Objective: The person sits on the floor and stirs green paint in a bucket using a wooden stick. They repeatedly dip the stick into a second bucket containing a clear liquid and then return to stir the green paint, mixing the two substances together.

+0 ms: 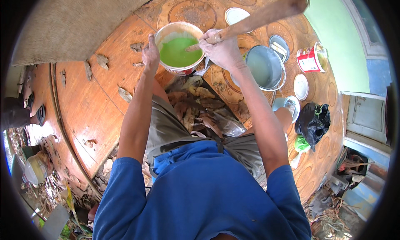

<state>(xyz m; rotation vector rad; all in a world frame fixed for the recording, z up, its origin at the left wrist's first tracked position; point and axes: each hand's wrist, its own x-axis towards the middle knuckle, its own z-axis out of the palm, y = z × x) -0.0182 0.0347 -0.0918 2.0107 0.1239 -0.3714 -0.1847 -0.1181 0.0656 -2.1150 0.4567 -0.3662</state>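
A round white bucket (pixel 183 70) of bright green paint (pixel 171 52) stands in front of me on brown patterned sheeting. At its left rim, my left hand (pixel 151 54) is closed on the edge. My right hand (pixel 221 49) wraps round a long wooden stick (pixel 266 17) just past the bucket's right rim. The stick's lower end dips into the paint, while its thick upper end slants up to the right. Pale residue coats both hands.
Right of the paint stands a grey bucket (pixel 262 67) of cloudy liquid. Beyond it are a red-and-white tub (pixel 308 59), a white lid (pixel 301 87) and a black plastic bag (pixel 314 125). Another white lid (pixel 236 16) lies farther back. Dry leaves (pixel 191 104) gather between my legs.
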